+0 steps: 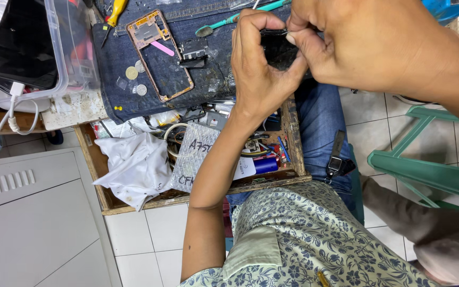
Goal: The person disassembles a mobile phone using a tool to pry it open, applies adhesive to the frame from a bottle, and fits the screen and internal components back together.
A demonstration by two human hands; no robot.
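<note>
1. Hands met over a small black phone part (278,49), held above a denim cloth (150,85) that covered the bench.
2. Left hand (264,66) rose from below and curled around the part, thumb and fingers clamped on its edges.
3. Right hand (367,45) came in from the right, its fingertips (291,38) pinched shut on the part's top edge; both hands touched it, so neither was nearer.
4. I could not tell the part's long axis, as the fingers hid most of it.
5. On the cloth to the left lay a copper-coloured phone frame (160,56), long axis running away from the person, with coins (132,73) beside it.
6. Below, an open wooden drawer (197,197) held a white rag (134,165), a bubble-wrap pouch (195,154) and small loose parts.
7. A clear plastic box (62,58) at upper left held a dark phone (22,45).
</note>
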